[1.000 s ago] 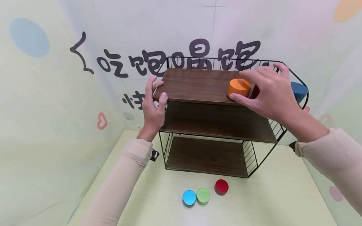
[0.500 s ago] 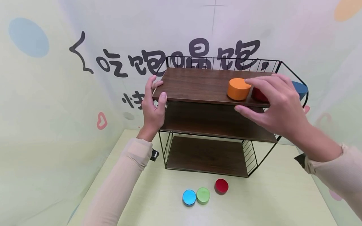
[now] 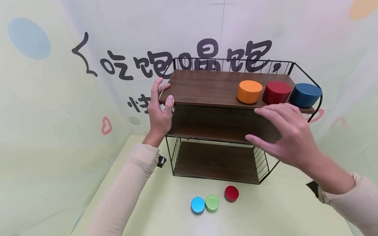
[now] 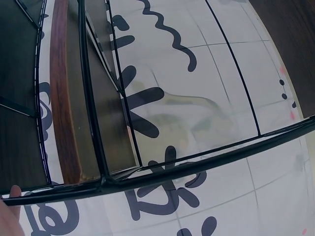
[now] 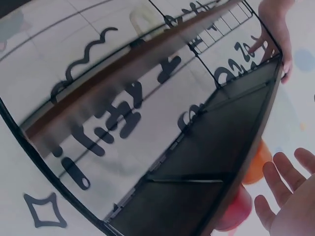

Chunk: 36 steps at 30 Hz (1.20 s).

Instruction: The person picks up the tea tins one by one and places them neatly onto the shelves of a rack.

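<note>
A three-tier rack with black wire frame and dark wooden boards stands ahead, its top board (image 3: 203,88) highest. My left hand (image 3: 160,113) grips this board's left end, thumb at the front edge and fingers round the side; only a bit of it shows in the left wrist view. My right hand (image 3: 290,136) hangs in front of the rack's right half, fingers relaxed and apart, holding nothing. On the top board, an orange round block (image 3: 249,92), a dark red round block (image 3: 276,92) and a dark blue round block (image 3: 305,95) form a row at the right.
Three smaller round pieces lie on the pale table (image 3: 283,209) before the rack: light blue (image 3: 198,205), green (image 3: 212,203) and red (image 3: 231,193). The middle board (image 3: 212,123) and bottom board (image 3: 217,161) sit beneath. A printed cloth (image 3: 118,39) hangs behind.
My right hand has let go of the orange block and drawn down toward me, uncovering the red and blue blocks. The left hand has stayed on the rack.
</note>
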### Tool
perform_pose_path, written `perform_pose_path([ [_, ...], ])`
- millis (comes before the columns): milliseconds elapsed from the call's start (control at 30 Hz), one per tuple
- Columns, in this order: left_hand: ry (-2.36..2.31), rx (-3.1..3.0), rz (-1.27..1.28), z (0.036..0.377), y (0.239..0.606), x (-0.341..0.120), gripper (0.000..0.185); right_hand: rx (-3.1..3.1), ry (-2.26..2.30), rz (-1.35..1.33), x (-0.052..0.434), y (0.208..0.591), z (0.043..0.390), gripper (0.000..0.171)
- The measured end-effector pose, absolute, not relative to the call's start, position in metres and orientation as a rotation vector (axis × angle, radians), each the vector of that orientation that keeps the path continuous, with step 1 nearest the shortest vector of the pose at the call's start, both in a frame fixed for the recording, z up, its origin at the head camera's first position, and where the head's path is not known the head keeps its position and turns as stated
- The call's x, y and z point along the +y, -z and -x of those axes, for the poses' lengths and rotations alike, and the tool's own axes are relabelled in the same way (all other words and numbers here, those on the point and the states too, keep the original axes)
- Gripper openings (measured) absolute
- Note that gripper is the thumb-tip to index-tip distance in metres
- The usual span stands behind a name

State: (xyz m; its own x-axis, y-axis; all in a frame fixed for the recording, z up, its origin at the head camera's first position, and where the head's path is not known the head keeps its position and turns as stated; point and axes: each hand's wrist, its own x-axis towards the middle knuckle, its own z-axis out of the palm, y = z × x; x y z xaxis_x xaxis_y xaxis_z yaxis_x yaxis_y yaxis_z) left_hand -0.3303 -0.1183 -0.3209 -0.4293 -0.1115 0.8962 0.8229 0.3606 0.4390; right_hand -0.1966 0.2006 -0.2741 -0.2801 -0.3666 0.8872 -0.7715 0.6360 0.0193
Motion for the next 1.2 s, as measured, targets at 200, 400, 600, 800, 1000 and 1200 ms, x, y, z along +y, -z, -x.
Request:
perform_pose_path([
  [200, 1.225, -1.675, 0.634, 0.33, 0.321, -0.117, 0.055, -1.965, -0.513, -0.908, 0.209, 0.301, 0.197, 0.067],
  [400, 1.224, -1.68, 0.639, 0.331, 0.321, -0.118, 0.055, -2.039, -0.54, -0.896, 0.212, 0.331, 0.197, 0.066],
  [600, 1.217, -1.672, 0.649, 0.332, 0.322, -0.119, 0.053, -2.091, -0.558, -0.876, 0.211, 0.356, 0.196, 0.067],
  [800, 1.22, -1.676, 0.651, 0.333, 0.322, -0.118, 0.055, -2.234, -0.574, -0.815, 0.213, 0.377, 0.191, 0.072],
  [1000, 1.213, -1.684, 0.65, 0.331, 0.321, -0.118, 0.054, -2.302, -0.585, -0.799, 0.212, 0.4, 0.188, 0.072],
  [1200, 1.214, -1.678, 0.645, 0.331, 0.322, -0.117, 0.054, -2.315, -0.596, -0.818, 0.211, 0.419, 0.187, 0.068],
])
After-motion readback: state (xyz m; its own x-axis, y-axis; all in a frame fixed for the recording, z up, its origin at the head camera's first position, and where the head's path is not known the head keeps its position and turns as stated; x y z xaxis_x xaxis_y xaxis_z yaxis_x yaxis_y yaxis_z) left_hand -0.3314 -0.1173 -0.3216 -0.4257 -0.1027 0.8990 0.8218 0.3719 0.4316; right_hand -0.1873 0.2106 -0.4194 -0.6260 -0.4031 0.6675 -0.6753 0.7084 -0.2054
